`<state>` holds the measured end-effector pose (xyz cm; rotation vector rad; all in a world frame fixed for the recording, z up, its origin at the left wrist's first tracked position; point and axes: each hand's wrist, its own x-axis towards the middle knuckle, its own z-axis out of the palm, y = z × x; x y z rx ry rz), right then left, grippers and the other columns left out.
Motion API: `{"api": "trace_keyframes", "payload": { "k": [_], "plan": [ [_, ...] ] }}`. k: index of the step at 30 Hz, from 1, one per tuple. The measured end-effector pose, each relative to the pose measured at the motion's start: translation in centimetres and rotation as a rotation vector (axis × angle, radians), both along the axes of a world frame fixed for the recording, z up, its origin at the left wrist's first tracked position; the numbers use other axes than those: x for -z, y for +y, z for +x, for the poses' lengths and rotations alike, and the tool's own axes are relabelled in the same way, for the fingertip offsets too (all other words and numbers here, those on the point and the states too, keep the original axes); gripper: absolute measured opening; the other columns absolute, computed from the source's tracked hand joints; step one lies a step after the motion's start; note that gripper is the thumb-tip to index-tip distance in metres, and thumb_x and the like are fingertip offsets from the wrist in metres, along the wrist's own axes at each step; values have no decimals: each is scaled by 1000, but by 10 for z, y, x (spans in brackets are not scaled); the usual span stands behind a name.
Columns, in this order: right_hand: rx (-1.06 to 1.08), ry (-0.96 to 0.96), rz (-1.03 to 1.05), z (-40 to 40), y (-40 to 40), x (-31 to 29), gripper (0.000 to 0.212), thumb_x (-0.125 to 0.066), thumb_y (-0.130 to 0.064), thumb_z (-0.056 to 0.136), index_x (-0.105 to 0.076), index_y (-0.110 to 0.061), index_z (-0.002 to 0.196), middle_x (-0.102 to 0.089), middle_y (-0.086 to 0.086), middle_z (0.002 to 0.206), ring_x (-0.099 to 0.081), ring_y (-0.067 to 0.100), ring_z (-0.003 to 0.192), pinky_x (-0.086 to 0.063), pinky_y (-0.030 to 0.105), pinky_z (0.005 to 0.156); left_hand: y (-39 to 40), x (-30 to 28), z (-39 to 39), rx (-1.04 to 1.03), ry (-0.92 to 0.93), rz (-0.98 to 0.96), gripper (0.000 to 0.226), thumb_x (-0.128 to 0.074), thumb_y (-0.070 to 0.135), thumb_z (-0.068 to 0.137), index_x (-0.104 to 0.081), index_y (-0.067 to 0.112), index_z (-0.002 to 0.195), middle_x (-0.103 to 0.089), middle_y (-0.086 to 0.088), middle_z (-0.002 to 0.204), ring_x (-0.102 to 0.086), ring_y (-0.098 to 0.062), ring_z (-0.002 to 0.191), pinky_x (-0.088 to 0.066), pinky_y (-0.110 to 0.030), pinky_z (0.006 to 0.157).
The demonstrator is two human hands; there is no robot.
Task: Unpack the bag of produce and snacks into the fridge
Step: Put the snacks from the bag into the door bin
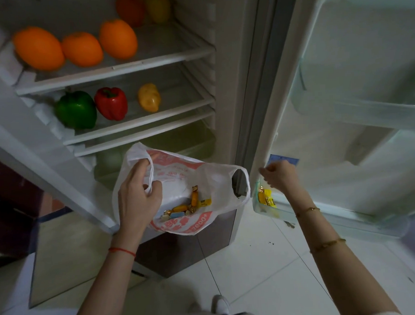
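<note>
My left hand [138, 196] grips one handle of a white plastic bag [179, 182] with red print, holding it open in front of the fridge. Several wrapped candies [187, 206], yellow, gold and blue, lie in the bag's bottom. My right hand [279, 175] hovers over the lowest door bin [260, 208] with its fingers curled downward and its palm hidden. A few yellow wrapped candies [266, 198] lie in that bin just under the hand. Three oranges [81, 48] sit on an upper shelf. A green pepper [77, 109], a red pepper [111, 103] and a yellow pepper [149, 97] sit below.
The fridge door [353, 79] stands open to the right with clear door shelves [366, 112]. A crisper drawer [191, 139] lies behind the bag. More red and yellow produce [143, 7] sits at the top. White tiled floor [266, 273] lies below, and my shoe [220, 304] shows.
</note>
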<state>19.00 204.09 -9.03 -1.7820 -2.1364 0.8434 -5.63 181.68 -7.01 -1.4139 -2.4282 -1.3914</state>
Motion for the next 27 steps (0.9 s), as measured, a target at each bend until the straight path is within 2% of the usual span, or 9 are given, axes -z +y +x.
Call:
{"api": "trace_keyframes", "payload": {
  "k": [2, 4, 6, 8, 11, 13, 17, 22, 27],
  "plan": [
    [-122, 87, 33, -19, -17, -30, 33, -60, -22, 90, -69, 6, 75, -71, 21, 73, -68, 32, 65, -58, 36, 70, -2, -1, -2, -7, 3, 1, 40, -47, 23, 80, -59, 13, 117, -68, -4, 110, -65, -22, 95, -53, -32, 76],
    [-257, 132, -7, -39, -37, -53, 32, -61, -27, 92, -71, -6, 69, -72, 9, 65, -66, 18, 55, -57, 25, 62, -4, -2, -4, -19, -7, 8, 40, -45, 27, 78, -59, 17, 115, -68, -1, 105, -64, -21, 89, -56, -39, 74],
    [-398, 108, -58, -61, -54, -62, 26, -63, -30, 92, -72, -14, 73, -72, 0, 66, -68, 11, 56, -59, 21, 62, -6, -3, -8, -21, -11, 16, 39, -45, 27, 78, -58, 18, 114, -67, 0, 103, -64, -21, 87, -56, -43, 73],
    [-556, 108, -114, -87, -68, -55, 17, -63, -25, 92, -74, -13, 85, -74, 1, 78, -72, 14, 68, -61, 27, 70, -9, -1, -11, -12, -2, 19, 39, -46, 27, 79, -58, 17, 115, -67, 0, 105, -64, -20, 89, -57, -44, 74],
    [-781, -97, 6, -126, -78, -14, 20, -61, -24, 93, -74, -14, 104, -72, 0, 105, -66, 19, 96, -53, 28, 88, -12, -1, -12, -21, -12, 26, 41, -47, 27, 80, -57, 17, 118, -67, -2, 111, -63, -20, 95, -57, -42, 78],
    [-853, -228, 50, -148, -78, 26, 26, -62, -27, 92, -70, -15, 113, -68, 3, 115, -62, 21, 106, -48, 28, 93, -12, -2, -11, -37, -19, 23, 43, -47, 26, 81, -57, 15, 122, -66, -4, 114, -63, -21, 97, -57, -41, 80],
    [-993, -468, 117, -171, -72, 87, 31, -56, -26, 95, -60, -11, 122, -61, 12, 124, -57, 29, 114, -45, 35, 98, -11, -3, -13, -19, -39, 23, 52, -41, 35, 78, -57, 12, 123, -64, -5, 114, -62, -22, 95, -56, -39, 76],
    [-1194, -762, 347, -172, -57, 115, 39, -48, -14, 99, -47, -9, 137, -50, 14, 140, -42, 33, 133, -32, 41, 112, -8, 2, -20, 3, -61, 31, 44, -42, 31, 79, -57, 11, 115, -60, -2, 103, -57, -20, 83, -53, -38, 65],
    [-1274, -852, 508, -176, -49, 118, 43, -48, -15, 99, -42, -8, 140, -46, 15, 142, -38, 33, 135, -26, 41, 114, -5, 7, -24, 7, -42, 21, 33, -43, 28, 79, -54, 12, 106, -55, 1, 95, -52, -18, 77, -47, -34, 59]
  ]
}}
